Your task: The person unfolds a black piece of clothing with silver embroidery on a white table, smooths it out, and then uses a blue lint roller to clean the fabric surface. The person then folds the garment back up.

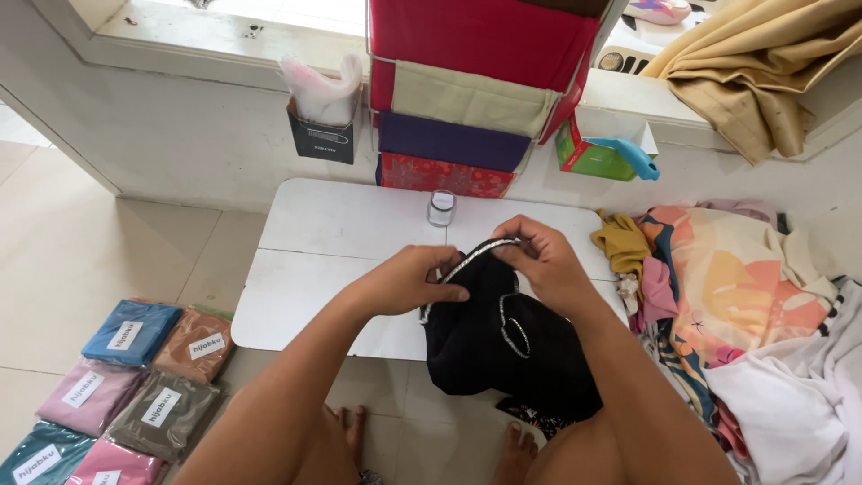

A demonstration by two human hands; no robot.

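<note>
Pale floor tiles and a white wall frame a low white table (pixel 332 260), over which both forearms reach in from the bottom of the view. On it, the left hand (pixel 409 280) is curled palm down, its fingers pinched on the trimmed edge of a black garment (pixel 503 346). Close beside it, the right hand (pixel 546 260) is bent at the wrist, thumb and fingers gripping the same edge a little higher, so the silver-beaded trim (pixel 476 254) arches between the two hands. The rest of the black cloth hangs over the table's near edge toward the person's bare feet (pixel 521 449).

Just beyond the hands a small clear glass jar (pixel 441 207) stands on the table. Behind it, stacked fabric boxes (pixel 467 99) in red, beige and purple lean at the wall. To the right lies a heap of mixed clothes (pixel 736 296). To the left, on the floor, flat packets of folded cloth (pixel 135 377) in blue, brown, pink and grey lie in rows.
</note>
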